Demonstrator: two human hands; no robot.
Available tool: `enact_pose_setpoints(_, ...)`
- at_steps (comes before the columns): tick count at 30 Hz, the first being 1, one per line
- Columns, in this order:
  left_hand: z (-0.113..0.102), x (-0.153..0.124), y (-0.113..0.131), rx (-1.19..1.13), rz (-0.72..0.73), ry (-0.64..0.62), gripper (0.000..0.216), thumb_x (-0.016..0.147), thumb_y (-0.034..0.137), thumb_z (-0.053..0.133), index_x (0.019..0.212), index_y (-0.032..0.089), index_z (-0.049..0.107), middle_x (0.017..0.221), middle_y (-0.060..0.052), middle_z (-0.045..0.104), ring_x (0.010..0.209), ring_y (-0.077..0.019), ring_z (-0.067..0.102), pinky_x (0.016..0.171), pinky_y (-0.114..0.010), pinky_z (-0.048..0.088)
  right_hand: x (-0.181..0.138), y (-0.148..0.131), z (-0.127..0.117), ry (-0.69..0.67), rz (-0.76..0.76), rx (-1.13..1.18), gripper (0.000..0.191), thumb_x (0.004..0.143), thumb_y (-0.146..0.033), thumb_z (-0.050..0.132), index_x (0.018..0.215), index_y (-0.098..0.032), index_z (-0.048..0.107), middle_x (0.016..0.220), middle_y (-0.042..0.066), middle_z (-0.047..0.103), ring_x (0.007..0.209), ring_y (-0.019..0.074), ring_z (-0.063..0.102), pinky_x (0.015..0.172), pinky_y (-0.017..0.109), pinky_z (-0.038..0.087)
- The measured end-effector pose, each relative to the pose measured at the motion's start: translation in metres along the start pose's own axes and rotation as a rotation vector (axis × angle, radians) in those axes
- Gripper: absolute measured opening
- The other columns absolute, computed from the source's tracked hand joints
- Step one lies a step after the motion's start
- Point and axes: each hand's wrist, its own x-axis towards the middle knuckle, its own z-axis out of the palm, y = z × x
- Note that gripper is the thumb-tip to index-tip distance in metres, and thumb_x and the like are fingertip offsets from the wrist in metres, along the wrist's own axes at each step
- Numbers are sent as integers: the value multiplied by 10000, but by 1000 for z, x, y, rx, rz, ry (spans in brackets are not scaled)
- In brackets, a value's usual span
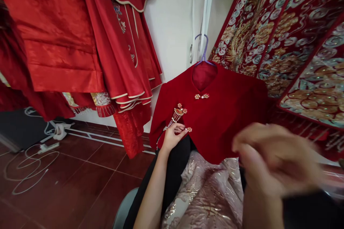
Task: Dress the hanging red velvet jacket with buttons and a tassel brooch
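A dark red velvet jacket hangs on a purple hanger, its lower part reaching over my lap. My left hand is closed at the jacket's left side, thumb and fingers pinching a beaded flower button. Just above it sits a gold fan-shaped ornament with beaded tassels. Another beaded fastener closes the collar. My right hand is raised close to the camera, away from the jacket and blurred. Its thumb presses against curled fingers; whatever they may hold cannot be made out.
Shiny pink patterned fabric covers my lap. Red garments hang at the left, and a heavily embroidered garment hangs at the right. White cables and a power strip lie on the tiled floor.
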Motion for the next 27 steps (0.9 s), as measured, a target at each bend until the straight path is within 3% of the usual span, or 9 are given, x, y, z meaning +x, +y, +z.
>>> enact_pose_setpoints(3, 0, -1, 3, 47, 21, -18, 213, 733, 319, 732, 862, 159, 677, 858, -60, 690, 768, -138, 643, 735, -276, 519, -11, 52, 19, -266, 319, -23, 212, 860, -250, 612, 710, -202, 470, 683, -25, 523, 597, 98, 517, 540, 226, 440)
enact_pose_setpoints(5, -1, -1, 4, 56, 25, -19, 204, 740, 327, 725, 844, 160, 674, 851, -56, 694, 768, -142, 649, 740, -280, 521, -26, 94, 37, -457, 506, -8, 149, 827, -310, 635, 864, -206, 535, 831, 19, 610, 709, 136, 596, 580, 249, 495)
enact_pose_setpoints(9, -2, -2, 6, 53, 24, 0, 205, 745, 344, 719, 830, 166, 662, 856, -50, 700, 784, -145, 656, 762, -283, 518, -59, 152, 65, -440, 683, 28, 270, 771, -317, 648, 982, -186, 543, 949, 76, 631, 823, 175, 629, 693, 311, 553)
enact_pose_setpoints(18, 2, -4, 14, 49, 38, 33, 181, 757, 341, 702, 811, 172, 666, 808, -39, 694, 726, -137, 641, 726, -270, 513, -66, 160, 70, -390, 729, 146, 252, 761, -320, 639, 961, -177, 580, 937, 72, 651, 807, 161, 631, 738, 323, 554)
enact_pose_setpoints(24, 2, -5, 16, 77, 27, 54, 153, 773, 313, 682, 815, 167, 657, 807, -46, 692, 721, -134, 645, 718, -272, 523, -67, 160, 75, -373, 696, 123, 200, 752, -286, 611, 917, -181, 571, 878, 53, 618, 768, 157, 599, 691, 300, 534)
enact_pose_setpoints(27, 4, 0, 15, -27, -24, 62, 204, 726, 327, 724, 826, 161, 658, 812, -51, 693, 727, -137, 646, 703, -264, 520, -70, 158, 79, -349, 669, 91, 194, 707, -239, 609, 876, -191, 528, 828, 26, 578, 738, 156, 573, 643, 281, 509)
